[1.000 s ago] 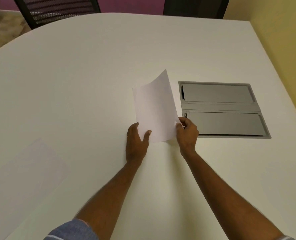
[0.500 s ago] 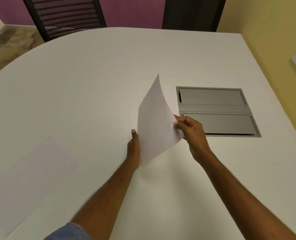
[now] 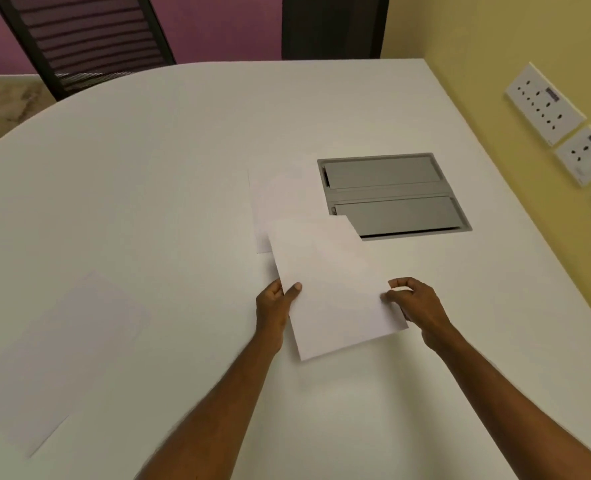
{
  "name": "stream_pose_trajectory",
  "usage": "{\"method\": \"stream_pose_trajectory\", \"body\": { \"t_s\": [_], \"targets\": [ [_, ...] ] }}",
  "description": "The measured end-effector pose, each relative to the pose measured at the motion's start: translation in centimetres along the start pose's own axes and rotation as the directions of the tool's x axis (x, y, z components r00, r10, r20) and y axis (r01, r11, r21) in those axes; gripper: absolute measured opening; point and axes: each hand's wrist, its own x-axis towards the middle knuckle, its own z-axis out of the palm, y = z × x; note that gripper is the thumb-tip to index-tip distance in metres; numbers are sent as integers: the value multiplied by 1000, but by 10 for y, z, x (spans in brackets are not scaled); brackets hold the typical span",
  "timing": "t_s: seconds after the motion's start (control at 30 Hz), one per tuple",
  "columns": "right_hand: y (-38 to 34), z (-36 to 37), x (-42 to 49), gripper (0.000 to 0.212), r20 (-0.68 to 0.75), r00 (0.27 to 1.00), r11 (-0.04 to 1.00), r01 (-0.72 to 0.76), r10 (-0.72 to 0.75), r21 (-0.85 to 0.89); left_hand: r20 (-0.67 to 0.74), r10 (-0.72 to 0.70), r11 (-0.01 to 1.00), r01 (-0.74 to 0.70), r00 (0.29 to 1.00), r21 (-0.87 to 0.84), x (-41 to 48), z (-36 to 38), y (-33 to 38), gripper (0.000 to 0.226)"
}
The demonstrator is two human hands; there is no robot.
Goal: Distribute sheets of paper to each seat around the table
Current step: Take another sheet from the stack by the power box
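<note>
I hold one white sheet of paper just above the white table. My left hand grips its left edge, thumb on top. My right hand pinches its right edge with curled fingers. Beyond the held sheet, a stack of white paper lies flat on the table, partly covered by the sheet. Another sheet lies flat at the near left of the table.
A grey cable hatch is set into the table to the right of the stack. A black mesh chair stands at the far left edge. A yellow wall with white sockets runs along the right side.
The sheet was lifted off the stack, turned from upright to nearly flat, and drawn toward me. Both hands moved back with it, uncovering the stack.
</note>
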Motion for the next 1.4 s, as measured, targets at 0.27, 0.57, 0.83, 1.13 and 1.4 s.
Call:
{"method": "stream_pose_trajectory", "body": {
  "t_s": [0.27, 0.57, 0.83, 1.13, 1.4],
  "targets": [
    [65, -46, -61, 17, -28, 996, 989, -88, 85, -118, 31, -32, 904, 16, 999, 427, -61, 17, -34, 32],
    [116, -96, -108, 27, -91, 989, 975, -134, 119, -178, 227, 2, 834, -127, 974, 538, -115, 43, -71, 37],
    [153, -110, -107, 24, -163, 983, 971, -120, 86, -209, 238, 53, 766, -192, 970, 614, -130, 78, -95, 46],
    [196, -120, -75, 23, -220, 975, 954, -81, 16, -290, 232, 28, 670, -191, 972, 718, -122, 104, -133, 52],
    [219, -119, -60, 21, -227, 973, 930, -47, -40, -364, 296, 92, 547, -297, 951, 782, -131, 112, -145, 77]
  ]
}}
